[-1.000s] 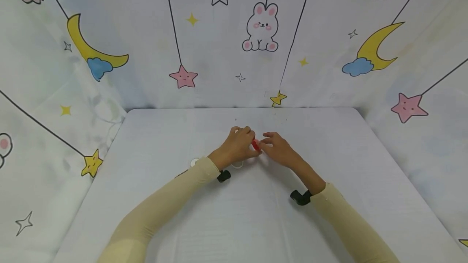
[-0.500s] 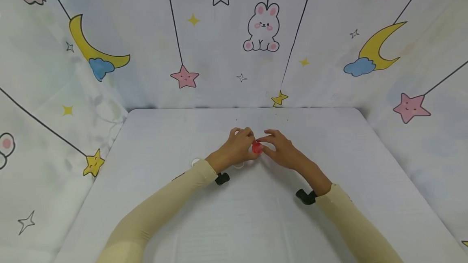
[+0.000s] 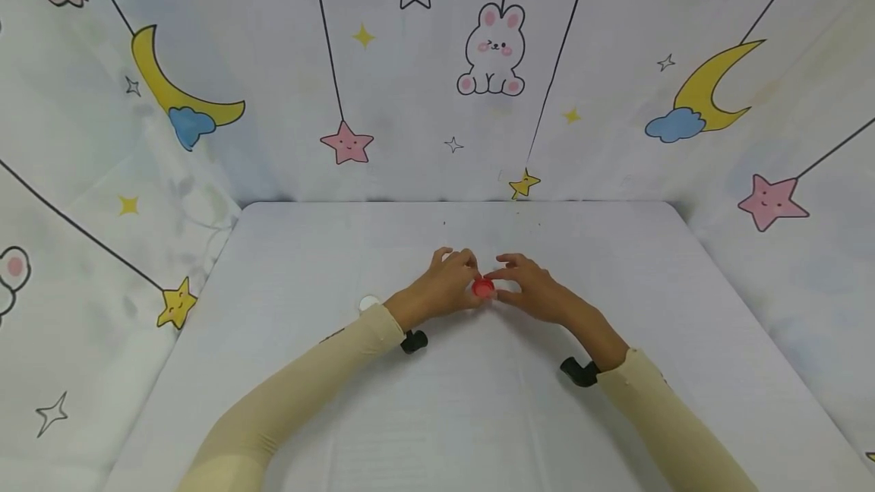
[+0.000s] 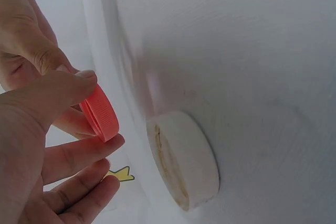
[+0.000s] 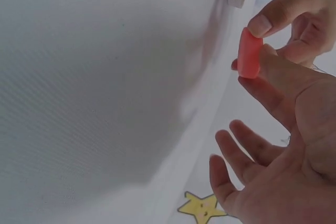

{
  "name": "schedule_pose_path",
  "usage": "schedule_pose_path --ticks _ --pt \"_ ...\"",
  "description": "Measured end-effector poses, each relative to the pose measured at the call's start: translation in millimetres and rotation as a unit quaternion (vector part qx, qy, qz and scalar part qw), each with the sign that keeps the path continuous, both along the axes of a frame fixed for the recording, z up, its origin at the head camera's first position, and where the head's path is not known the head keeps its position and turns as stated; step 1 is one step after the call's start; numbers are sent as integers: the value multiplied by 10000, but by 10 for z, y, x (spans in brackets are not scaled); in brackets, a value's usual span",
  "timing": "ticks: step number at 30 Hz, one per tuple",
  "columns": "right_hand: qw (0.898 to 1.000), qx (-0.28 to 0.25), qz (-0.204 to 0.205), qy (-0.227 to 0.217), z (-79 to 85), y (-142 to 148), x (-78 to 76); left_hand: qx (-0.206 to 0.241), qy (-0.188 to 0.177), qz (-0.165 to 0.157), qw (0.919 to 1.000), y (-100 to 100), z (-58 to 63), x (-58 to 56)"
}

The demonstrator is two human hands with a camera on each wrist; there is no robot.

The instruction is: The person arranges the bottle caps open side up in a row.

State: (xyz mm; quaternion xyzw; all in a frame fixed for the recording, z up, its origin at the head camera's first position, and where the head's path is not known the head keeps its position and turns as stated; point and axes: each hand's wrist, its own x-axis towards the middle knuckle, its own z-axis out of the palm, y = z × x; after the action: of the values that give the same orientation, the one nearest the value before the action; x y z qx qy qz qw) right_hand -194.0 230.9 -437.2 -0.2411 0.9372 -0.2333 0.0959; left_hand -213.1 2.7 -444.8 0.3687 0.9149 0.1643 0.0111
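A red ribbed plastic bottle cap [image 3: 483, 288] is held between the two hands, raised off the table. In the left wrist view the left hand [image 3: 440, 287] pinches the red cap [image 4: 107, 116] by its rim with thumb and index finger. The right hand [image 3: 536, 291] has its thumb and index finger on the same cap [image 5: 249, 56] from the other side, other fingers spread apart. A white round cap [image 4: 202, 163] stands on the table near the left hand. Behind the left sleeve, a white disc [image 3: 369, 303] shows in the head view.
The hands work above a white-covered table [image 3: 437, 416]. Cloth with printed stars, moons and a rabbit [image 3: 495, 52] hangs behind and beside it. Black wrist cameras sit under the left wrist [image 3: 414, 342] and right wrist [image 3: 579, 372].
The red cap has turned from nearly edge-on to facing the head camera. Both hands have come slightly nearer with it. A white ring below the left hand has become hidden.
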Motion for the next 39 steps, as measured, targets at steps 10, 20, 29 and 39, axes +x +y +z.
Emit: schedule_pose_path --ticks 10,20,29,39 --pt "9990 397 194 38 -31 3 40 -420 284 -130 9986 56 -40 91" --pt "9978 543 277 250 -93 -20 88 -451 346 -142 9983 71 -116 135" --pt "9973 536 288 412 -134 -45 131 -564 480 -127 9972 68 -160 159" --pt "9963 610 330 500 -134 -91 137 -776 783 17 9939 50 -196 172"
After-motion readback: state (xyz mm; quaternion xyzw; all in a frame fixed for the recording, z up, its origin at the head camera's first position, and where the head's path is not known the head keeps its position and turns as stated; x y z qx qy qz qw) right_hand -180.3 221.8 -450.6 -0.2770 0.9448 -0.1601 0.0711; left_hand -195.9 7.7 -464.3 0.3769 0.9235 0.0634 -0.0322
